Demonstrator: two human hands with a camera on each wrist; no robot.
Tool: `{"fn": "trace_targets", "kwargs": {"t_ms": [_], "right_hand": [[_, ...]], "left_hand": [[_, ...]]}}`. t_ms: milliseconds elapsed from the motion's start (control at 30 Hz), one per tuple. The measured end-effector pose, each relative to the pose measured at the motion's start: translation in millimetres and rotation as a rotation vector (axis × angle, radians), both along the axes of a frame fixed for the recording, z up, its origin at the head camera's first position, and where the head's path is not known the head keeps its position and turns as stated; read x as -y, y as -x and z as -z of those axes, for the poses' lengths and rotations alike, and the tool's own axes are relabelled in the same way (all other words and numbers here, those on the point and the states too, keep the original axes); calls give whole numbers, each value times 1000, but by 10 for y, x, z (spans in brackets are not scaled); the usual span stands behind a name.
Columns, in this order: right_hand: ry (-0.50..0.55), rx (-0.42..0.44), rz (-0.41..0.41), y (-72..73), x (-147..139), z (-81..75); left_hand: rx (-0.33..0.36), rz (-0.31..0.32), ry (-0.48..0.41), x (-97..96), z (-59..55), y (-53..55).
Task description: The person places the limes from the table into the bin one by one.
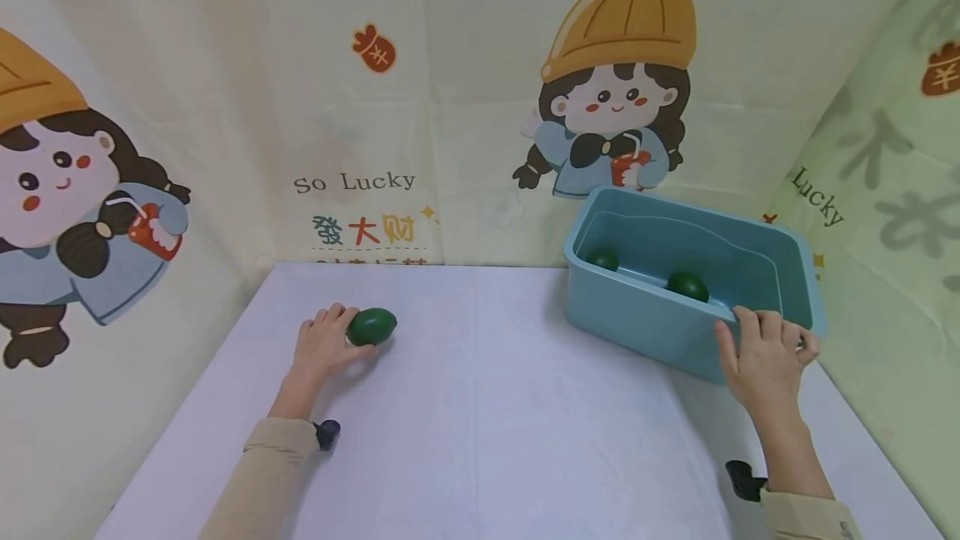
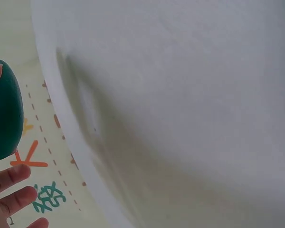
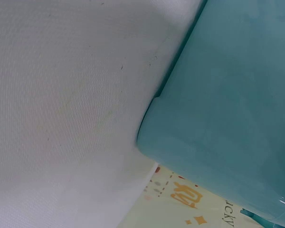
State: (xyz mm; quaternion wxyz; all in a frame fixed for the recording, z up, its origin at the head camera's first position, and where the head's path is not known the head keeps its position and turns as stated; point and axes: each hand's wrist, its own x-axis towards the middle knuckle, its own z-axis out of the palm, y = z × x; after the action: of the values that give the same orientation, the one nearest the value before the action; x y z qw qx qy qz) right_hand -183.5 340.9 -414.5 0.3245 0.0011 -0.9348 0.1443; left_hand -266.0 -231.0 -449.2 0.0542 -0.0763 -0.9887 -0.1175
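In the head view my left hand (image 1: 327, 340) pinches a dark green oval fruit (image 1: 372, 327) between thumb and fingers, over the left back part of the table. The left wrist view shows the thumb on this smooth fruit (image 2: 5, 111), with other fingers spread away from it. At the right, my right hand (image 1: 772, 361) grips the front rim of a blue plastic bin (image 1: 637, 315) near its right corner, fingers over the edge and thumb outside. Inside the bin lie two similar green fruits, one at the left end (image 1: 603, 259) and one near the middle (image 1: 687, 287).
A white cloth covers the table (image 1: 480, 423). Behind it and along the sides hangs a pale printed curtain (image 1: 480, 107) with cartoon figures and lettering, close behind the bin. Dark wrist straps (image 1: 327, 434) show at both sleeves.
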Motion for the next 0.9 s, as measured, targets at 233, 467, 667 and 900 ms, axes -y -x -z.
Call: {"fn": "trace_targets", "kwargs": {"t_ms": [233, 467, 667, 900], "right_hand": [[5, -3, 2, -3, 4, 8], [6, 14, 7, -4, 7, 5], [7, -10, -4, 2, 3, 14], [4, -39, -16, 19, -2, 29]], "left_hand": [[-55, 13, -1, -124, -64, 25], [-81, 24, -13, -236, -126, 52], [-80, 33, -12, -343, -186, 84], [-116, 47, -13, -494, -247, 127]]}}
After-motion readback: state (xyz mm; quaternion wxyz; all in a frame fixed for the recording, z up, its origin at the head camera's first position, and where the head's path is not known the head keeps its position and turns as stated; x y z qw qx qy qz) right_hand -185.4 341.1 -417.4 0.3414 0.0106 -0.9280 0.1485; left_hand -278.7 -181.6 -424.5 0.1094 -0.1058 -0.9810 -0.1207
